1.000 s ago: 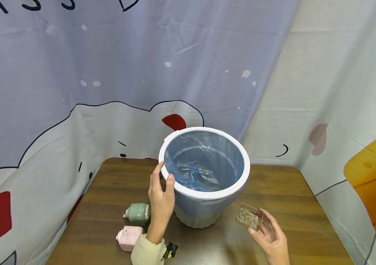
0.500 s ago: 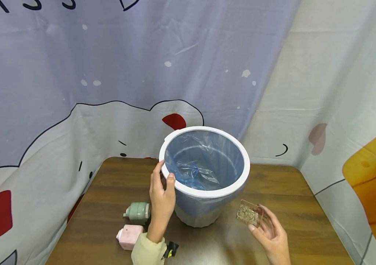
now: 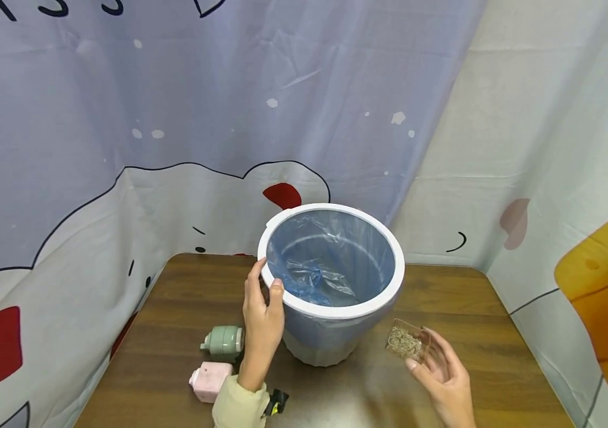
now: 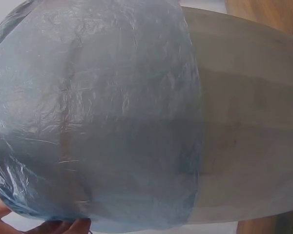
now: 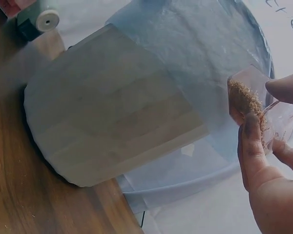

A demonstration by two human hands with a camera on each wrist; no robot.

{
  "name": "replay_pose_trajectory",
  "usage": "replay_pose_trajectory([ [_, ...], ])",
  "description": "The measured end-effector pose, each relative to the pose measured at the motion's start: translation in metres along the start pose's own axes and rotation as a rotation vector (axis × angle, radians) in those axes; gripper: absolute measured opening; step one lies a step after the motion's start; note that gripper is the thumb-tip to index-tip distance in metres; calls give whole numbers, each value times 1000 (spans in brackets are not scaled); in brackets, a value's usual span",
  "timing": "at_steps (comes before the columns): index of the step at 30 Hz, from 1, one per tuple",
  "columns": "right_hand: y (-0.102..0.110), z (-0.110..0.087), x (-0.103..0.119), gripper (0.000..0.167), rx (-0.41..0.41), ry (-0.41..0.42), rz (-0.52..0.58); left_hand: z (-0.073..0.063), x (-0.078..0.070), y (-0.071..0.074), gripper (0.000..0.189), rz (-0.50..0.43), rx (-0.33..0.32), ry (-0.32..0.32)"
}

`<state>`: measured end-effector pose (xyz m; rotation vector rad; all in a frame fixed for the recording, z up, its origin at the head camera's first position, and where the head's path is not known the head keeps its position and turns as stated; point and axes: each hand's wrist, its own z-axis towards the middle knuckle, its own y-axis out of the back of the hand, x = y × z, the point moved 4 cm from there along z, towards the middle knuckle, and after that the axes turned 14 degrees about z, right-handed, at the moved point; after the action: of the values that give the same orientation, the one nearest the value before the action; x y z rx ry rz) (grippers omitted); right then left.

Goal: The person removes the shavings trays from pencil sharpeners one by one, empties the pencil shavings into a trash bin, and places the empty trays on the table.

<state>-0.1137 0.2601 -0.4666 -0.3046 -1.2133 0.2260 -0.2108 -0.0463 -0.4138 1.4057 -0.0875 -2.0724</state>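
Leftmost, the pink container (image 3: 211, 381) and the green container (image 3: 222, 341) lie at eight o'clock of the blue-lined trash bin (image 3: 331, 333), where your left hand (image 3: 263, 333) grips its white rim (image 3: 398, 267). At four o'clock, near it, the clear box (image 5: 245, 78) of tan flakes (image 3: 403, 343) sits pinched in your right hand (image 3: 445, 380), between thumb and fingers.

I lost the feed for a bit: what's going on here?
A person's left hand touches the white rim of a round white bin lined with a translucent blue plastic bag. The right hand holds a small transparent box with brownish grains in it, beside the bin, not over its opening. A rounded green container and a boxy pink container lie on the brown wood-grain table, left of the bin.
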Motion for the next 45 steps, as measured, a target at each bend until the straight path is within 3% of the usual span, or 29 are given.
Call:
replay_pose_trajectory([
  [27,-1,6,18,66,26,39,-12,1,0,0,47,-6,-28,-39],
  [33,-4,6,23,65,1,71,-19,1,0,1,47,-7,-27,-49],
  [45,-6,9,27,66,-42,19,-73,2,0,1,48,-16,-22,-59],
])
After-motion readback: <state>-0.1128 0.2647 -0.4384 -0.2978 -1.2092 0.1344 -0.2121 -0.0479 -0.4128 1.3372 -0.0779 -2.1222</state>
